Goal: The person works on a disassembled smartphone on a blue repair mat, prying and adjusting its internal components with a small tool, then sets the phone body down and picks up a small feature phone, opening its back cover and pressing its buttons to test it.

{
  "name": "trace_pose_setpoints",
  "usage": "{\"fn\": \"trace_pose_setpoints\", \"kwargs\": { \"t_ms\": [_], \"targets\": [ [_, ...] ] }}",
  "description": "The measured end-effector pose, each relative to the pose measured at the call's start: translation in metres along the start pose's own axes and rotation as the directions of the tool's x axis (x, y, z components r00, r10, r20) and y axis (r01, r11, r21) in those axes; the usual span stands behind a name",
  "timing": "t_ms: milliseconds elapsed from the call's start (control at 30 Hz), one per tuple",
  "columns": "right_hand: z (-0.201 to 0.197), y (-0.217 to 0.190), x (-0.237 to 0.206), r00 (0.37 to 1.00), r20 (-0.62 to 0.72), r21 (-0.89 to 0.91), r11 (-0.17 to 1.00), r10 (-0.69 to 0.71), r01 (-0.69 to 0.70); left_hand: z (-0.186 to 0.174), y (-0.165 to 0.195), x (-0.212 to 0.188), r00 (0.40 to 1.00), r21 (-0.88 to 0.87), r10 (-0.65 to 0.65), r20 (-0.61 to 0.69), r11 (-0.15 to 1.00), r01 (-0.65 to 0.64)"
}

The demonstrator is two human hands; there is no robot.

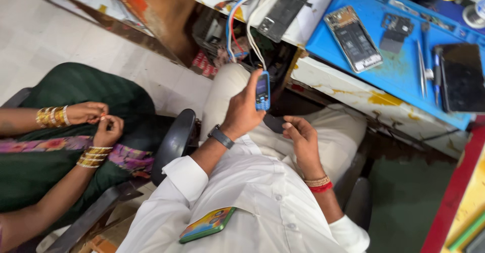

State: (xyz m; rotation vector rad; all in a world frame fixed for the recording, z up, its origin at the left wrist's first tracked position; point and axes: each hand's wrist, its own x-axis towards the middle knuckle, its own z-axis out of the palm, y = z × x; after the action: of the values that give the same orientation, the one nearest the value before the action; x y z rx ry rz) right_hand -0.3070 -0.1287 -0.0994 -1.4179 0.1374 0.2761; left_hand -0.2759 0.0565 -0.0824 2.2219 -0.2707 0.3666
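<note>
1. The left hand (242,112) is wrapped around a small blue keypad phone (262,91), thumb and fingers pressed on its sides; the phone stands upright above the lap, screen toward the camera; a dark watch (221,136) sits on that wrist.
2. The right hand (301,138) lies half curled, palm up, just beside and below the phone, fingertips on a dark flat piece (274,123) on the lap; whether it pinches the piece I cannot tell; red and gold threads (319,184) circle the wrist.
3. One phone in hand; one green-edged phone (207,224) pokes from the shirt pocket.
4. On the surface: one blue mat (399,73) carrying one opened phone (352,39), one dark screen panel (462,77), one small dark part (394,32), and tweezers (421,68) beside a blue-handled tool (436,73); one dark phone back (283,12) lies off the mat, to its left.
5. Several wires (247,15), white, blue and red, hang from the surface edge toward the held phone.
6. Two other hands (98,121), bangled, meet at the fingertips, well apart on the left.
</note>
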Motion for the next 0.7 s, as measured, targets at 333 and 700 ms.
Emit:
{"fn": "trace_pose_setpoints", "kwargs": {
  "t_ms": [333,700],
  "targets": [
    [-0.010,0.011,0.003,0.999,0.006,0.060,0.997,0.043,-0.044,-0.010,-0.014,-0.010,0.976,0.001,-0.195,-0.098,0.981,0.196],
    [0.003,0.021,0.002,0.996,0.021,-0.005,0.996,0.090,-0.090,-0.012,-0.036,-0.022,0.992,-0.032,-0.107,-0.066,0.994,0.105]
  ]
}}
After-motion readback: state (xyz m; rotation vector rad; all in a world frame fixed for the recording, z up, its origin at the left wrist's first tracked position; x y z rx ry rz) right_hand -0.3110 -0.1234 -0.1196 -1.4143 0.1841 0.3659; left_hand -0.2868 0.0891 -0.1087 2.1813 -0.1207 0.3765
